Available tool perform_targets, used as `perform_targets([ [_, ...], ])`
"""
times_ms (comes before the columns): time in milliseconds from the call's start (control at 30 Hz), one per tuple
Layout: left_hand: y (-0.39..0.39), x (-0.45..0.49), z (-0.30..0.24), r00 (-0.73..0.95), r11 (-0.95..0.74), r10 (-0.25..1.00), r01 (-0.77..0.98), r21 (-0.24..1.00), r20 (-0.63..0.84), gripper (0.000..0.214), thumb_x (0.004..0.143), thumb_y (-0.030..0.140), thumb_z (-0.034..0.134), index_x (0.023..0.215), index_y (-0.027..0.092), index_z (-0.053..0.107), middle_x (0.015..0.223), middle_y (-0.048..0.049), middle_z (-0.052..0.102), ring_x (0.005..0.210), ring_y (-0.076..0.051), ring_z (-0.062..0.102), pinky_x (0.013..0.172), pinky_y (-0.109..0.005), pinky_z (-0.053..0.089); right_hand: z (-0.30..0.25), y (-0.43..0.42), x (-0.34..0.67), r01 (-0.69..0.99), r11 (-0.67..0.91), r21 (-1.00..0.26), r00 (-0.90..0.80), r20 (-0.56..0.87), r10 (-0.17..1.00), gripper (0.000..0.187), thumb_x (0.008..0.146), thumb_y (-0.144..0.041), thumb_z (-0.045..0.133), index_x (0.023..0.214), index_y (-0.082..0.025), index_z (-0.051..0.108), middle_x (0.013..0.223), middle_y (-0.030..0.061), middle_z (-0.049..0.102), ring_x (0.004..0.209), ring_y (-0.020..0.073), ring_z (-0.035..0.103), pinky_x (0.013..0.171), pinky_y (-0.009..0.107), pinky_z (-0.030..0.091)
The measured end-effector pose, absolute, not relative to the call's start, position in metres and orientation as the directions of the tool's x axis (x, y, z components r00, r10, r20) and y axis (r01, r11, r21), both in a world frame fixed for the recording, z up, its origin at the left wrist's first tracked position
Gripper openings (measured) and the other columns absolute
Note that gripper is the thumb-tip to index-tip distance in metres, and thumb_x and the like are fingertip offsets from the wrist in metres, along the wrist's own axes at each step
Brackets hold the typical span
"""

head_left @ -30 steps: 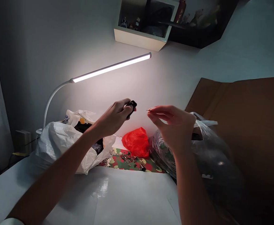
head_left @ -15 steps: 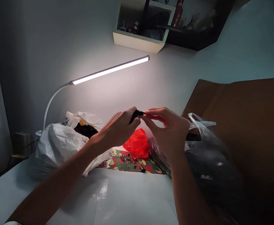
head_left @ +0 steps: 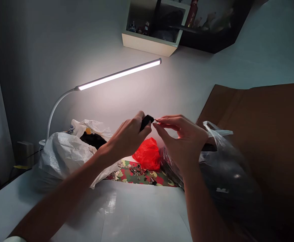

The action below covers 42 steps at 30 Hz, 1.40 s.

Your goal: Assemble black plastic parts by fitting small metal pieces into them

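My left hand (head_left: pixel 128 136) is raised under the lamp, closed around a small black part (head_left: pixel 146 121) that sticks out past the thumb. My right hand (head_left: pixel 184 141) is pinched on a tiny thin piece (head_left: pixel 157 120), too small to name, whose tip touches the black part. Both hands hover above the red and green patterned mat (head_left: pixel 127 175), which carries several small metal pieces (head_left: pixel 137 169).
A lit white desk lamp (head_left: pixel 119 74) arches over the white table (head_left: pixel 127 215). A white plastic bag (head_left: pixel 63 156) lies at left, a red bag (head_left: pixel 148 153) behind the mat, a dark clear bag (head_left: pixel 227 174) at right. Brown cardboard (head_left: pixel 267 134) leans at right; a wall shelf (head_left: pixel 152 37) hangs above.
A second ago the hands were apart. They came together, so the thin piece in my right hand now meets the black part in my left.
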<state>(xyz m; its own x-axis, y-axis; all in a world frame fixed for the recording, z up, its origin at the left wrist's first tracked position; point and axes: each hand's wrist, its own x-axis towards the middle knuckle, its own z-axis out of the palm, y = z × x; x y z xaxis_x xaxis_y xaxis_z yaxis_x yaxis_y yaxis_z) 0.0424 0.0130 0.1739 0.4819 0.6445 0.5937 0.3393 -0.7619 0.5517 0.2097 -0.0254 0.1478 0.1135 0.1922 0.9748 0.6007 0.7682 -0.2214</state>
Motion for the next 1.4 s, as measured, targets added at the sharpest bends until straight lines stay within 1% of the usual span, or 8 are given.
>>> perform_targets([
  [267, 0.009, 0.042, 0.175, 0.534, -0.8, 0.587, 0.272, 0.535, 0.609, 0.02, 0.103, 0.03, 0.047, 0.085, 0.023, 0.042, 0.061, 0.0077, 0.04, 0.048, -0.008, 0.031, 0.05, -0.029, 0.024, 0.147, -0.022, 0.212, 0.704, 0.693, -0.158, 0.08, 0.986, 0.143, 0.008, 0.095, -0.022, 0.079, 0.09, -0.028, 0.08, 0.097, 0.0006, 0.08, 0.087, 0.0192, 0.078, 0.08, 0.039, 0.068],
  [400, 0.009, 0.042, 0.174, 0.545, -0.816, 0.561, 0.238, 0.526, 0.624, 0.017, 0.103, 0.028, 0.049, 0.087, 0.022, 0.047, 0.062, 0.0074, 0.042, 0.05, -0.008, 0.031, 0.05, -0.027, 0.025, 0.147, -0.021, 0.212, 0.661, 0.72, -0.211, 0.146, 0.977, 0.153, 0.008, 0.093, -0.021, 0.081, 0.091, -0.028, 0.081, 0.097, -0.0004, 0.079, 0.087, 0.0186, 0.077, 0.078, 0.038, 0.067],
  [633, 0.017, 0.043, 0.176, 0.588, -0.724, 0.567, 0.022, 0.689, 0.577, 0.024, 0.101, 0.029, 0.051, 0.078, 0.019, 0.051, 0.067, 0.0052, 0.037, 0.059, -0.009, 0.033, 0.052, -0.026, 0.027, 0.146, -0.019, 0.211, 0.578, 0.801, -0.159, 0.111, 0.987, 0.116, 0.01, 0.094, -0.019, 0.081, 0.092, -0.028, 0.084, 0.095, -0.0005, 0.081, 0.087, 0.018, 0.077, 0.076, 0.037, 0.066],
  [733, 0.018, 0.042, 0.177, 0.584, -0.692, 0.588, 0.004, 0.722, 0.56, 0.025, 0.1, 0.035, 0.056, 0.081, 0.018, 0.058, 0.064, 0.0057, 0.039, 0.058, -0.008, 0.034, 0.05, -0.024, 0.027, 0.147, -0.016, 0.209, 0.458, 0.859, -0.228, 0.15, 0.972, 0.179, 0.008, 0.093, -0.019, 0.081, 0.09, -0.027, 0.082, 0.091, 0.0, 0.08, 0.084, 0.0166, 0.076, 0.071, 0.032, 0.066],
  [867, 0.016, 0.041, 0.177, 0.524, -0.756, 0.581, 0.063, 0.652, 0.623, 0.026, 0.092, 0.032, 0.068, 0.075, 0.018, 0.056, 0.062, 0.0071, 0.037, 0.056, -0.006, 0.029, 0.049, -0.023, 0.023, 0.151, -0.012, 0.212, 0.318, 0.884, -0.343, 0.186, 0.937, 0.297, 0.006, 0.09, -0.026, 0.085, 0.095, -0.026, 0.081, 0.082, -0.0007, 0.076, 0.075, 0.0154, 0.074, 0.065, 0.029, 0.065],
  [1100, 0.01, 0.035, 0.179, 0.596, -0.737, 0.562, 0.047, 0.674, 0.573, 0.028, 0.078, 0.027, 0.083, 0.069, 0.016, 0.059, 0.055, 0.0079, 0.044, 0.049, -0.003, 0.031, 0.044, -0.02, 0.025, 0.143, -0.007, 0.219, -0.005, 0.841, -0.541, 0.017, 0.841, 0.541, 0.021, 0.091, -0.043, 0.084, 0.093, -0.023, 0.081, 0.071, -0.0008, 0.073, 0.049, 0.0096, 0.059, 0.044, 0.025, 0.049],
  [1300, 0.014, 0.031, 0.179, 0.622, -0.761, 0.508, 0.001, 0.648, 0.596, 0.029, 0.079, 0.029, 0.086, 0.072, 0.015, 0.062, 0.055, 0.008, 0.044, 0.05, -0.003, 0.033, 0.044, -0.019, 0.026, 0.143, -0.013, 0.216, 0.066, 0.838, -0.542, 0.051, 0.84, 0.54, 0.021, 0.088, -0.041, 0.087, 0.091, -0.021, 0.08, 0.07, 0.0001, 0.072, 0.048, 0.0088, 0.054, 0.042, 0.024, 0.043],
  [1400, 0.019, 0.031, 0.18, 0.667, -0.682, 0.506, -0.079, 0.727, 0.547, 0.027, 0.085, 0.036, 0.085, 0.082, 0.015, 0.07, 0.059, 0.0071, 0.043, 0.05, -0.004, 0.032, 0.044, -0.02, 0.024, 0.147, -0.016, 0.215, 0.103, 0.858, -0.503, 0.077, 0.864, 0.497, 0.02, 0.092, -0.041, 0.084, 0.101, -0.023, 0.08, 0.067, -0.0019, 0.069, 0.051, 0.0102, 0.056, 0.047, 0.026, 0.047],
])
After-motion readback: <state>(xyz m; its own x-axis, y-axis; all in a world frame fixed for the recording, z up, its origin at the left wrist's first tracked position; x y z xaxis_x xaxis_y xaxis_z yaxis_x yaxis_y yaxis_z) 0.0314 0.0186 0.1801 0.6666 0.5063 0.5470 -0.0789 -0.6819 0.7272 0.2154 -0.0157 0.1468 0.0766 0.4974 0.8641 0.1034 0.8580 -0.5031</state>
